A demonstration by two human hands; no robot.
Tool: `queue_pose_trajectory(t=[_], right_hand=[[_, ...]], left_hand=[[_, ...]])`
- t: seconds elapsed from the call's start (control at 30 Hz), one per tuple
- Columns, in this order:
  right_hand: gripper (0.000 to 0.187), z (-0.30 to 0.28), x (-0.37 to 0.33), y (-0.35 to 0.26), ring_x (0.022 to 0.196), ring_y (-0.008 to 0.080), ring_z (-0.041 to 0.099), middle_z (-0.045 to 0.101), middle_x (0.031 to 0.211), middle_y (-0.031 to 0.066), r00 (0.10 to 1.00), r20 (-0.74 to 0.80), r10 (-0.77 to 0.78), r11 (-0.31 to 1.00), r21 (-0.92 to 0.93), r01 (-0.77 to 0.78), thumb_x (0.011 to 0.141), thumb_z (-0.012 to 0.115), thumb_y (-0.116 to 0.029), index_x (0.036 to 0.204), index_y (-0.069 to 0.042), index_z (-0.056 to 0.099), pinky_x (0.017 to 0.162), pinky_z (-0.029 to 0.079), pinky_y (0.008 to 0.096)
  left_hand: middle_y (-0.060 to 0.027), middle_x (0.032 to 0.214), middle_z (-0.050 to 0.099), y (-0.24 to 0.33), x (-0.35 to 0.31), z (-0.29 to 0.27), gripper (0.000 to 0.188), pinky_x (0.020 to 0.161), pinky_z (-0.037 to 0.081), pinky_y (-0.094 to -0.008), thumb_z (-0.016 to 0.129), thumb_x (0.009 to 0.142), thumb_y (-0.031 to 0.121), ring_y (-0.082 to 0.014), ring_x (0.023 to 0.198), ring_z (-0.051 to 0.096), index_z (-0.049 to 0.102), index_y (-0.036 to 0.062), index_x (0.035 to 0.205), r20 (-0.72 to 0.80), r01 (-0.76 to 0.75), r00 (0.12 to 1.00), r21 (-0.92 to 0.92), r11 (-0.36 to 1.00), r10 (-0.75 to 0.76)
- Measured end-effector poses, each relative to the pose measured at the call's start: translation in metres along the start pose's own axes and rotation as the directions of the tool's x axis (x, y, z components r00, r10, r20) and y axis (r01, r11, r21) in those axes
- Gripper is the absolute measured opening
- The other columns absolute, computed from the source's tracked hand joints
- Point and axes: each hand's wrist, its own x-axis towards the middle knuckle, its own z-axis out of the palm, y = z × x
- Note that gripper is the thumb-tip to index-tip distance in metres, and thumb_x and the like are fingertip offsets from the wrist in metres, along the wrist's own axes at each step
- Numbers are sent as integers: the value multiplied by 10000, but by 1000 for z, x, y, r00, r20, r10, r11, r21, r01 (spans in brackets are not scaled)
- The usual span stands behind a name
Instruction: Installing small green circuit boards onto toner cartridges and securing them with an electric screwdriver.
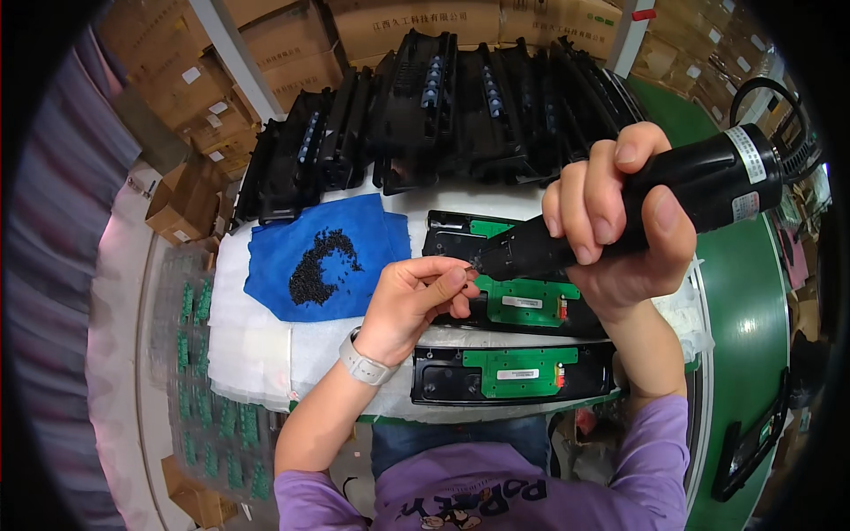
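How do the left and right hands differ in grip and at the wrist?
The left hand pinches thumb and fingers together near the tip of the black tool; the right hand wraps the tool's body. The left hand has a pale watch at its wrist; the right hand shows none. Both are ungloved.

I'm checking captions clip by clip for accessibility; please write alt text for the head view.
A person's right grip holds a black power tool, its narrow end at the pinching left grip, above black panels with green circuit boards. Tiny black pieces lie on a blue cloth to the left; black housings stand behind.
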Motion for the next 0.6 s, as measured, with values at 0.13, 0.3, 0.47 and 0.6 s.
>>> queue_pose_trajectory(t=[0.13, 0.3, 0.47, 0.6], right_hand=[[235, -3, 1, 1, 442, 118, 419, 426, 576, 22, 1000, -16, 12, 1000, -15, -12, 833, 487, -215, 993, -56, 420, 503, 382, 288], [222, -3, 0, 3, 459, 111, 410, 425, 588, 6, 980, -195, 42, 999, 12, -40, 856, 469, -253, 959, -56, 466, 538, 379, 289], [205, -2, 2, 3, 466, 129, 427, 441, 574, 12, 929, -358, 99, 993, 96, -69, 856, 467, -263, 904, -64, 477, 545, 377, 294], [198, -5, 6, 9, 447, 128, 420, 432, 560, 18, 931, -334, 143, 988, 108, -113, 845, 492, -235, 886, -43, 472, 517, 374, 291]], left_hand=[[-85, 805, 645, -1, 1, -2, 185, 603, 486, -216, 600, 857, 128, -107, 637, 593, 618, -12, 977, 23, 9, 1000, -36, 999, -8], [-95, 798, 644, -3, 1, 0, 162, 598, 486, -215, 620, 833, 77, -114, 630, 594, 621, -18, 964, 5, -100, 995, 6, 995, 100], [-109, 793, 642, -1, -1, 3, 166, 580, 486, -216, 636, 802, 15, -127, 622, 606, 618, -30, 960, -10, -163, 986, 50, 985, 164], [-84, 755, 645, -5, 2, 2, 151, 567, 481, -206, 625, 784, -16, -112, 616, 616, 615, -49, 932, -79, -135, 979, 443, 886, 188]])
